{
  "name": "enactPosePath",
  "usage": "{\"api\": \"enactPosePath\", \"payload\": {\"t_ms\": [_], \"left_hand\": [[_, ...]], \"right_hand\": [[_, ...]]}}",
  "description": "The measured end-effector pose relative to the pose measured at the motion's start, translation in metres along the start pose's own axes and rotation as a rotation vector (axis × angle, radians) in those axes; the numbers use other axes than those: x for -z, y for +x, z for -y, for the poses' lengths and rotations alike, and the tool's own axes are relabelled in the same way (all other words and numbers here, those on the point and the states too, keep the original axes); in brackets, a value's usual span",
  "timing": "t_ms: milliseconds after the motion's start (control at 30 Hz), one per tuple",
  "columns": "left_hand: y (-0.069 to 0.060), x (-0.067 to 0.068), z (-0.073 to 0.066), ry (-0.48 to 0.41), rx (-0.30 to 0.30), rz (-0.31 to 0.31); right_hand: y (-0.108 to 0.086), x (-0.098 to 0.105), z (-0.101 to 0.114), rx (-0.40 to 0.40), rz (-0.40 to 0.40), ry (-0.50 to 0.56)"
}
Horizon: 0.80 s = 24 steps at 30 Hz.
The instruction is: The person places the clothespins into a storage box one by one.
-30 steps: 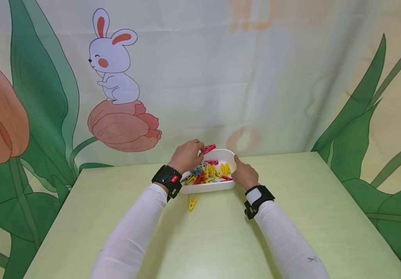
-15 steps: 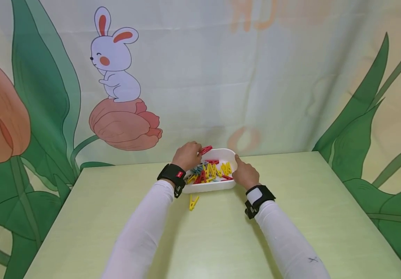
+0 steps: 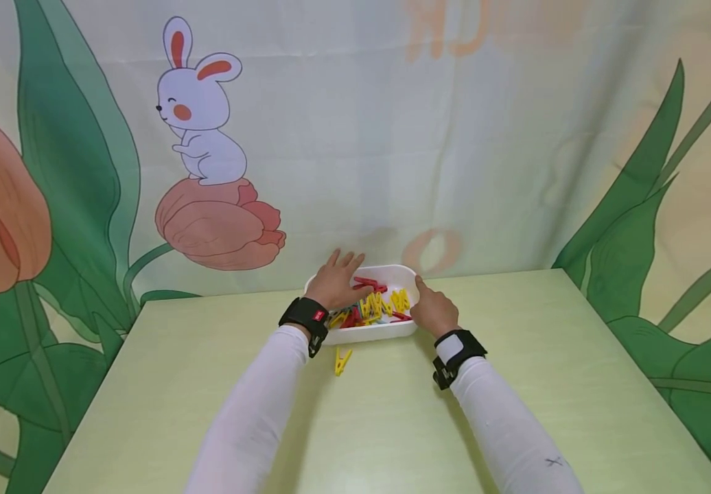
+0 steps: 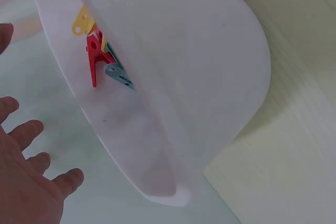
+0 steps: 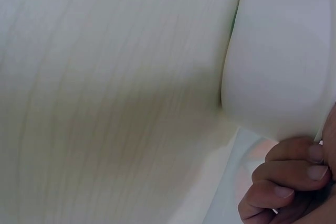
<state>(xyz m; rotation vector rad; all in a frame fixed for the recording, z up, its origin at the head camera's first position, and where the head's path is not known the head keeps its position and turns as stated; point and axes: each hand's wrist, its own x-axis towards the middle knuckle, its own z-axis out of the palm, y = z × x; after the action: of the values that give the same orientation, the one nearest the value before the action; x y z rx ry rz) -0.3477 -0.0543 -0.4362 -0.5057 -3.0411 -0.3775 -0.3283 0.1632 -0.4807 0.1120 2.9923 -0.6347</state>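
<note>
My left hand point(image 3: 334, 284) spreads its fingers over the left part of a white plastic tray point(image 3: 370, 334), holding nothing. Inside the tray lie several yellow clothespins point(image 3: 400, 300), red clothespins point(image 3: 369, 282) and blue-grey ones, partly covered by that hand. The left wrist view shows a red clothespin point(image 4: 94, 53) and a blue-grey clothespin point(image 4: 118, 73) past the tray's near wall. My right hand point(image 3: 434, 311) grips the tray's right end, thumb at the rim; its curled fingers point(image 5: 294, 174) show in the right wrist view.
A single yellow clothespin point(image 3: 342, 361) lies on the pale green table point(image 3: 380, 425) in front of the tray. Close behind the tray, along the table's back edge, hangs a printed curtain point(image 3: 343, 137) with a rabbit and tulips.
My left hand has let go of a red clothespin, which now lies in the back of the tray, and its fingers have spread. My right hand keeps its place on the rim.
</note>
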Motion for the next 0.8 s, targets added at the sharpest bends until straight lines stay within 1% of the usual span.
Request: {"api": "enactPosePath", "payload": {"t_ms": [133, 200, 300, 433, 533, 667, 800], "left_hand": [[-0.003, 0.002, 0.000, 0.012, -0.019, 0.014], [-0.004, 0.002, 0.000, 0.016, -0.041, 0.004], [-0.009, 0.004, -0.002, 0.030, -0.054, 0.005], [-0.013, 0.004, -0.005, 0.070, -0.059, 0.016], [-0.014, 0.002, -0.004, 0.087, -0.076, 0.009], [-0.020, 0.003, -0.005, 0.065, -0.112, -0.020], [-0.031, 0.006, -0.008, 0.042, -0.147, -0.026]], "right_hand": [[0.000, 0.001, 0.001, 0.006, 0.004, -0.009], [0.000, 0.001, 0.001, 0.009, -0.003, -0.008], [-0.001, 0.002, 0.001, 0.012, -0.005, -0.002], [0.000, 0.002, 0.000, 0.010, 0.000, 0.002], [0.000, 0.002, 0.000, 0.008, 0.009, 0.003], [-0.001, 0.003, 0.001, 0.004, 0.012, 0.009], [-0.001, 0.003, 0.001, 0.003, 0.016, 0.013]]}}
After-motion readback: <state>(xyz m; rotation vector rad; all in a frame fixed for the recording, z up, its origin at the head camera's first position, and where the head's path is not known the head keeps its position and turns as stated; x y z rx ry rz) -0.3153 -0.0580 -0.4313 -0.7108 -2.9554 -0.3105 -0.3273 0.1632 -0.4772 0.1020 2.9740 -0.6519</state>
